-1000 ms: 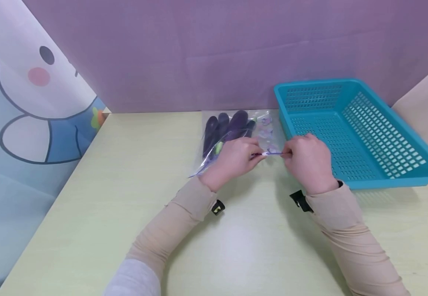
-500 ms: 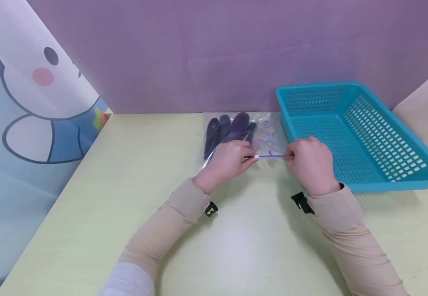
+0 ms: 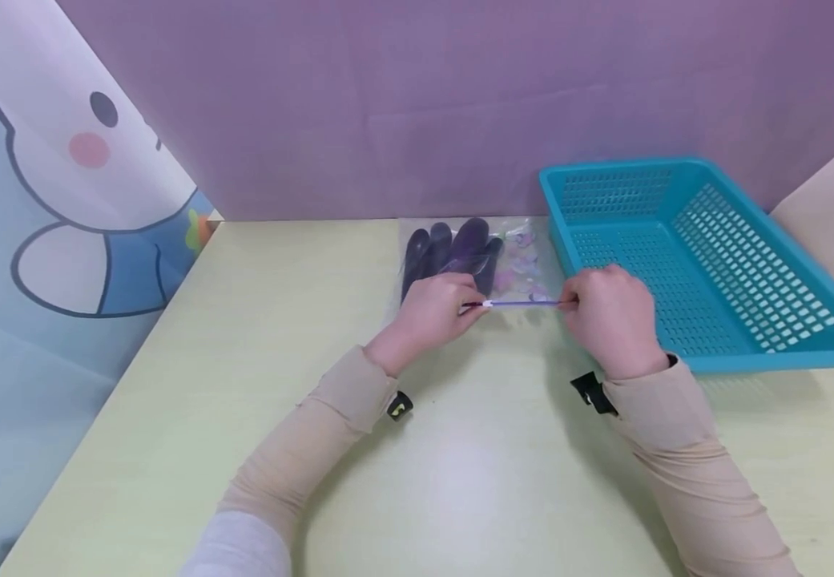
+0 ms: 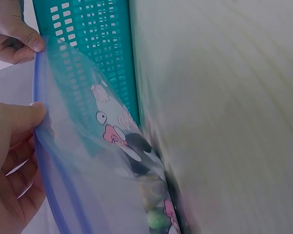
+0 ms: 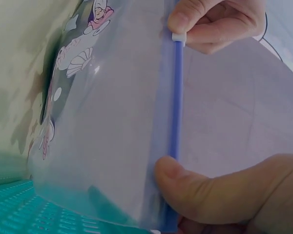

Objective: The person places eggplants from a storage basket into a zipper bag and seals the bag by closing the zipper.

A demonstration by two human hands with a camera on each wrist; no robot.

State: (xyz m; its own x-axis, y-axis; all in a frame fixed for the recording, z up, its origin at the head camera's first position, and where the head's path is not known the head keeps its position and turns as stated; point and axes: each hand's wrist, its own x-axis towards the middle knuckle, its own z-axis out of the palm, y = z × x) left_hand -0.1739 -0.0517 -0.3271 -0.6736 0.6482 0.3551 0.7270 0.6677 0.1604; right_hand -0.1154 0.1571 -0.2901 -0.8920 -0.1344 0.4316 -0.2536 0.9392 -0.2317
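Note:
A clear slider zip bag (image 3: 528, 260) with printed sea figures lies at the back of the table, holding several dark purple eggplants (image 3: 469, 240). Its mouth edge is raised toward me, pulled straight between both hands. My left hand (image 3: 427, 312) pinches the zip at the white slider (image 5: 179, 37), between thumb and forefinger. With thumb and fingers, my right hand (image 3: 613, 320) grips the right end of the blue zip strip (image 5: 176, 102). Between the two hands the strip runs as one straight line. The eggplants' near ends are hidden behind my left hand.
A teal plastic basket (image 3: 564, 240) stands right of the bag, its near left side close beside my right hand. Behind the table (image 3: 460, 481) hangs a purple cloth (image 3: 388, 112). A blue cloth with a cartoon figure (image 3: 85, 200) hangs on the left.
My left hand has moved left along the zip together with the white slider, so the stretch of strip between the hands is longer. My right hand stays at the strip's end.

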